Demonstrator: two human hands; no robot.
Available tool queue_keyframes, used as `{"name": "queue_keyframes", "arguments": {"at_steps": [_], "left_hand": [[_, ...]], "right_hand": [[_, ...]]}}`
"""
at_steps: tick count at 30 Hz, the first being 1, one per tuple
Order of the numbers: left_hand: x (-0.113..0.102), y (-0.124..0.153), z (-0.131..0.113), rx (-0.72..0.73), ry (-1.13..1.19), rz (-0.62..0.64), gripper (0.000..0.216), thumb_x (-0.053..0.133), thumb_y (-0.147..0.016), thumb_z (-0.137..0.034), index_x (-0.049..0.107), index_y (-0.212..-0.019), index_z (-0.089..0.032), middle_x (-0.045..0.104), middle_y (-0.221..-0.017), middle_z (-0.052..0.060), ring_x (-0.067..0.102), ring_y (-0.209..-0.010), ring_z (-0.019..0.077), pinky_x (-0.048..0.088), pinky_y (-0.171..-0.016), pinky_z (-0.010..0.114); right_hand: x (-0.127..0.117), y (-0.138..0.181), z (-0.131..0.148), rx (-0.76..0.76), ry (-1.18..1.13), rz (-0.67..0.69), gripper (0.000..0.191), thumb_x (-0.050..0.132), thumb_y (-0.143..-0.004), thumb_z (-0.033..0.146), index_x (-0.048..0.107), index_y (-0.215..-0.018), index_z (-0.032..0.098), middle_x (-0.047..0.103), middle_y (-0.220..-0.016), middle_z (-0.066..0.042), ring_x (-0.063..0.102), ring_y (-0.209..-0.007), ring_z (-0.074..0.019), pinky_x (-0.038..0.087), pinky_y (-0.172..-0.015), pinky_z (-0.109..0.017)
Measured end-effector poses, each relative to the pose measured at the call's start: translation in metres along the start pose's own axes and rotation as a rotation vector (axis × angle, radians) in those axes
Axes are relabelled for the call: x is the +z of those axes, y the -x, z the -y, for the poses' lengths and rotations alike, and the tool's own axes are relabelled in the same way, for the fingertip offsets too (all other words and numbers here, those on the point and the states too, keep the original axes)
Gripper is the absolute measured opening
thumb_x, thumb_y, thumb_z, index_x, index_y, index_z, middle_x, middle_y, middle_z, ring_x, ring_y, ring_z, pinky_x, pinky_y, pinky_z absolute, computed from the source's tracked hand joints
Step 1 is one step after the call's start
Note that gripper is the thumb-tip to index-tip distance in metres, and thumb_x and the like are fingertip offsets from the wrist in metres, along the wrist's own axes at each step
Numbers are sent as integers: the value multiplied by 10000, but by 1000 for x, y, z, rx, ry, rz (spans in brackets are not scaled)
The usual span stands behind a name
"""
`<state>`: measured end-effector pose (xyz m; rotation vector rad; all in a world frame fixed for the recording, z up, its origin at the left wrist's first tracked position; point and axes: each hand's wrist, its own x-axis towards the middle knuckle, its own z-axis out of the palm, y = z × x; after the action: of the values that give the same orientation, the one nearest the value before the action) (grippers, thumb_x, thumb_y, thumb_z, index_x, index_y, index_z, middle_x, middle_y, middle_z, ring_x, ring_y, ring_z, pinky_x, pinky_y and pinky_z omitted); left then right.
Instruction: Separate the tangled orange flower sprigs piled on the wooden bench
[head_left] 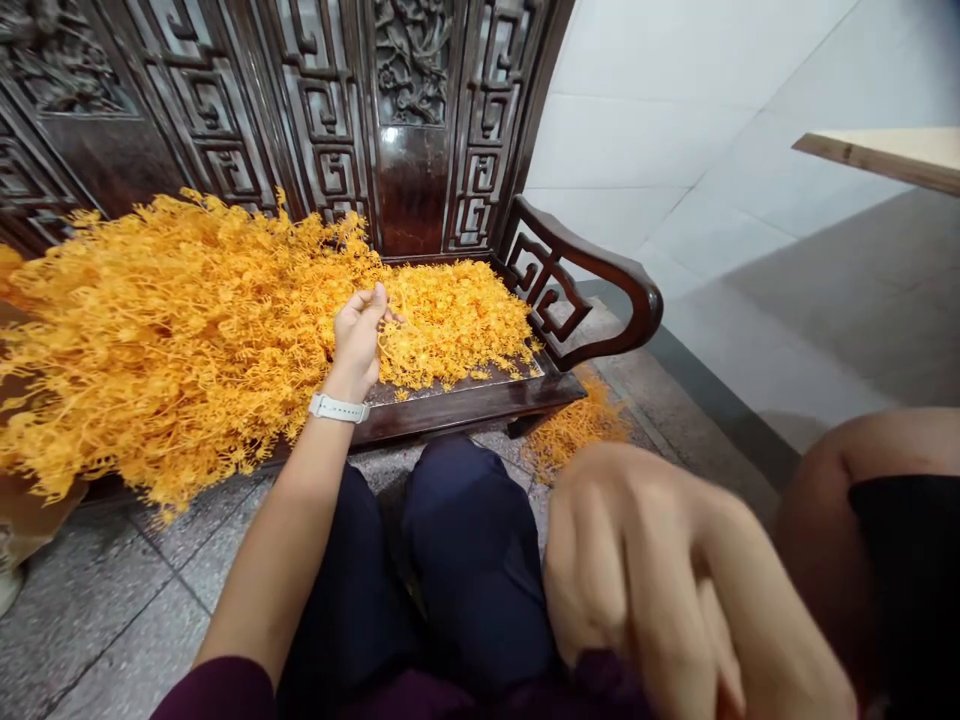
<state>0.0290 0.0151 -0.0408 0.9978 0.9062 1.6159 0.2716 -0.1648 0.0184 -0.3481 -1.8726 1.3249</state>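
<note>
My left hand (pixel 358 335), with a pale watch (pixel 339 408) on its wrist, is held over the bench between two heaps of orange-yellow artificial flower sprigs. Its thumb and fingers are pinched together at a thin sprig (pixel 390 345), whose stem is mostly hidden. To the left rises the large, bushy heap (pixel 187 330); a lower, flatter heap (pixel 465 310) lies just right of the hand. Close to the camera, my right hand (pixel 667 570) is closed, knuckles up and fingers curled down. What it holds, if anything, is hidden.
The dark carved wooden bench (pixel 442 410) has a curved armrest (pixel 600 265) at its right. Loose orange sprigs (pixel 585 420) lie on the floor beneath it. A wooden board (pixel 885 160) juts in at the upper right. A bare limb (pixel 862 460) beside black cloth is at the right edge.
</note>
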Motion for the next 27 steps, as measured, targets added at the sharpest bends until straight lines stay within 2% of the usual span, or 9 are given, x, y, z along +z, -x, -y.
{"name": "queue_keyframes", "arguments": {"at_steps": [1,3,6,9,13,17,21,24,27], "left_hand": [[2,2,0,-17,-5,-3,334,764,-908,-464,575,-801,-211,507,-688,-25,590,-663,146,527,-762,321],[2,4,1,-31,-35,-37,331,752,-921,-443,565,-781,-207,516,-686,-28,574,-644,137,519,-761,312],[0,5,2,-36,-95,-61,350,752,-922,-432,560,-748,-197,548,-671,-27,569,-640,129,495,-765,289],[2,9,1,-44,-102,-8,331,757,-922,-429,597,-764,-185,573,-633,-28,582,-635,128,485,-808,291],[10,17,0,-20,-54,64,341,788,-896,-450,626,-776,-175,612,-664,-6,603,-647,133,493,-780,290],[18,22,1,-28,35,48,327,857,-829,-419,661,-772,-164,622,-744,-3,585,-659,110,493,-669,238],[31,27,-1,-147,272,70,295,903,-766,-319,650,-808,-175,614,-744,-30,560,-590,82,479,-570,196],[44,29,-3,-240,379,103,279,884,-780,-291,636,-830,-174,585,-690,-43,563,-563,70,478,-555,171],[51,30,-3,-199,233,99,233,834,-837,-284,624,-840,-183,591,-692,-39,539,-534,66,453,-518,168]], "right_hand": [[-9,-16,-2,-87,-51,-106,544,651,-749,827,676,-607,302,698,-736,28,612,-602,-77,449,-527,-264],[-23,-55,-10,-168,-73,-476,628,418,-916,770,714,-776,235,741,-917,74,589,-654,-27,401,-590,-272],[-28,-95,-18,45,-109,-717,377,545,-966,544,721,-1070,228,755,-1210,-50,553,-652,-70,451,-581,-276],[-14,-94,-23,86,-188,-759,325,643,-934,379,680,-1229,247,741,-1219,-76,496,-604,-85,405,-521,-276],[-1,-77,-39,80,-159,-827,155,680,-910,301,709,-1050,241,717,-927,-21,472,-579,-94,371,-524,-274],[-6,-73,-67,89,288,-894,142,679,-929,320,692,-1040,233,718,-990,-47,632,-839,-172,496,-736,-331],[-14,-58,-92,120,757,-619,219,669,-972,356,703,-1136,215,737,-1157,-97,640,-1101,-253,466,-1002,-436],[-17,-40,-106,130,711,-601,188,596,-1020,343,726,-1010,207,754,-1000,-76,658,-966,-225,489,-913,-393],[-19,-26,-114,116,462,-820,217,627,-996,390,725,-934,208,701,-837,-31,610,-761,-167,478,-709,-310]]}}
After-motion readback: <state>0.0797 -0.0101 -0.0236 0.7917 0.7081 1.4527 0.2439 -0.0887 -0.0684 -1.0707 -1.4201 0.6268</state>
